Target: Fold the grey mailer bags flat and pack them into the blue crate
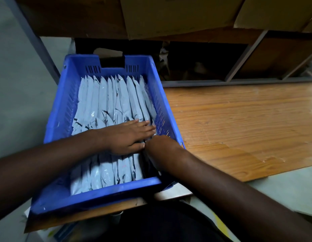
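The blue crate sits in front of me, partly over the edge of a wooden board. Several folded grey mailer bags stand on edge inside it in two rows, side by side. My left hand lies flat on top of the bags near the crate's right wall, fingers straight and pointing right. My right hand reaches down into the gap by the right wall, just beside the left thumb. Its fingers are hidden among the bags, so what they hold cannot be seen.
A wooden tabletop stretches to the right of the crate. Brown cardboard boxes hang over the back. A grey metal shelf frame with dark compartments stands behind the table. A pale wall is at left.
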Tool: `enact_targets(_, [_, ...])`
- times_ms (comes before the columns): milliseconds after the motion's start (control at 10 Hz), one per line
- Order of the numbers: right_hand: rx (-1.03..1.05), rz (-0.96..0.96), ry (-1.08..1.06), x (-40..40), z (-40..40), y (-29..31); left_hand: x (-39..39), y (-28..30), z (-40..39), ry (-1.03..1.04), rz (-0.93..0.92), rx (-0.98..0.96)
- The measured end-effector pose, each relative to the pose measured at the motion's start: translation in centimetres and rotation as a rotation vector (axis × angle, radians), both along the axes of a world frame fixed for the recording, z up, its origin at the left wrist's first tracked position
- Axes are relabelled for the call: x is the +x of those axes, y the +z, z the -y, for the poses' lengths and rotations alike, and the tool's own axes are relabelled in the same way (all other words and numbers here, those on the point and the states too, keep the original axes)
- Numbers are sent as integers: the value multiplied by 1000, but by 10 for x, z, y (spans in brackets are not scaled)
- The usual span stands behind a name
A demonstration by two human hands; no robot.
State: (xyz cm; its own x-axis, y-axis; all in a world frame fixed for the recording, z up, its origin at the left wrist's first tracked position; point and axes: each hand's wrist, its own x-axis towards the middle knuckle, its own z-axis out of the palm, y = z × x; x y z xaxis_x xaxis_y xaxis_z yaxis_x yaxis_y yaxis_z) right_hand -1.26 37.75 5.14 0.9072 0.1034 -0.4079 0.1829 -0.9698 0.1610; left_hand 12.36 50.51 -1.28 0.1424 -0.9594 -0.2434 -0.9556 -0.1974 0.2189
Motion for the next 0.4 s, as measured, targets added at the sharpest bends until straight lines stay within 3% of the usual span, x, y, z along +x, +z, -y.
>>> enact_targets(100, [0,-33,23,0,-1,-6,1,-5,12,-15,66,48])
enact_targets(200, [45,12,-6,-5,1,3,2,0,13,23,-5,-40])
enact_targets(300, [301,255,-111,-9,19,27,6,20,12,131,-86,-290])
enact_targets(400, [625,571,-272,-2,54,44,1,47,19,399,-101,-568])
